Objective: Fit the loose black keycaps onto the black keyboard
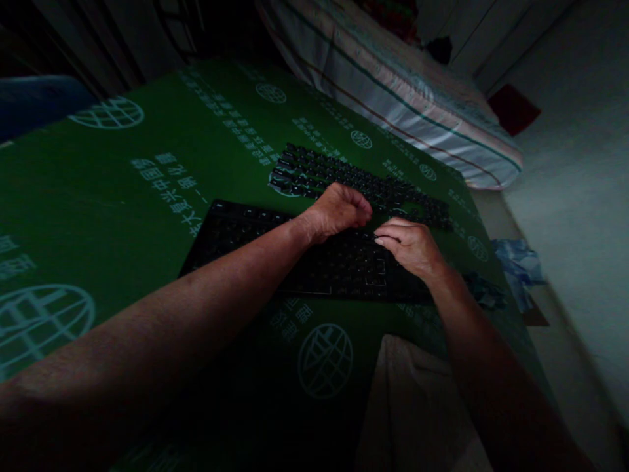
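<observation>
A black keyboard point(319, 269) lies across the green table, with a few keycaps along its top row and most of its key places looking bare. Behind it, loose black keycaps point(339, 172) are laid out in rows. My left hand point(341, 208) is closed, fingers curled, above the keyboard's far edge; what it holds, if anything, is hidden. Thumb and fingers of my right hand point(410, 246) are pressed together at the keyboard's top row, right of the middle. Something dark and small shows at those fingertips, too dim to name.
The green table point(162, 262) carries white print and globe marks. A beige cloth point(417, 400) lies near the front, and a dark patterned cloth point(484, 292) by the right edge. A bed point(393, 98) stands behind. Crumpled blue cloth or plastic point(518, 262) is beyond the right edge.
</observation>
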